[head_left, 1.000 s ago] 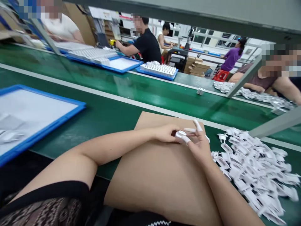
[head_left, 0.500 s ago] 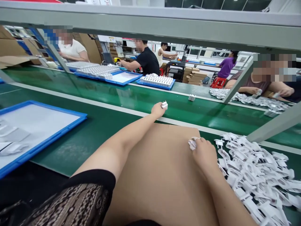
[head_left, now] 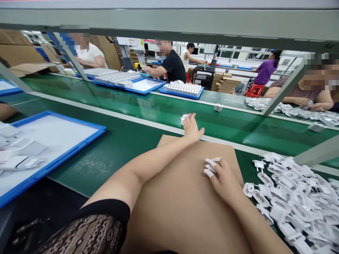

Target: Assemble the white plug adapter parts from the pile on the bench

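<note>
white charger (head_left: 183, 119) half hidden behind left hand (head_left: 192, 129)

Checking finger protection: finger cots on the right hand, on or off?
On: white finger cots cover at least two fingertips of the right hand, which rests on the brown cardboard sheet.

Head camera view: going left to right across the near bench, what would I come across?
A blue-framed white tray, the person's bare left hand, the bare right hand wearing white finger cots, then a heap of white plastic plug adapters.
</note>
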Motion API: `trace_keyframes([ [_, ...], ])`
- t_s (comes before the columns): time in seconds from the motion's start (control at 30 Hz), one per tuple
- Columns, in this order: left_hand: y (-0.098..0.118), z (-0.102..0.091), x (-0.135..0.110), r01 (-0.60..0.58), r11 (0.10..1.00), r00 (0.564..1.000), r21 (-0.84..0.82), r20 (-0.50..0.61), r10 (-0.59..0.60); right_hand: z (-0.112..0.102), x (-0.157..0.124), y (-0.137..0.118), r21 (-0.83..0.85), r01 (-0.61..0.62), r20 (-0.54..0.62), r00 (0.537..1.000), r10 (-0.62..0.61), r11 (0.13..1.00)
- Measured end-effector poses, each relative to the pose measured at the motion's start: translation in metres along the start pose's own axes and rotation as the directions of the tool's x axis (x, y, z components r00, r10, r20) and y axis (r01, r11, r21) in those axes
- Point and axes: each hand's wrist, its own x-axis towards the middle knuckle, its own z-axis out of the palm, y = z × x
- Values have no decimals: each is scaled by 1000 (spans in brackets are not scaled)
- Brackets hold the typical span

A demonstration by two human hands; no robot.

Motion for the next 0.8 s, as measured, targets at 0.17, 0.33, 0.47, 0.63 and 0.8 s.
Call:
trace_keyframes([
  [0.17, -3, 20, -47, -153, 938, 946, -310, 230, 231, 5, 6, 18, 65, 35, -173, 985, -23, 997],
  [0.33, -6, 22, -54, -35, 904, 900, -426, 380, 214, 2, 11, 20, 151, -59, -406, 907, 116, 987],
  [0.47, -3, 14, -62, 11, 886, 864, -463, 451, 225, 1, 8, 11, 59, -94, -356, 928, 109, 994],
  [0.63, -8, 10, -63, -8, 887, 777, -461, 555, 295, 3, 8, 12, 105, -184, -132, 972, 197, 977],
  [0.8, -16, 12, -65, -55, 910, 764, -411, 569, 303, 4, 7, 12, 203, -175, -147, 967, 207, 963],
])
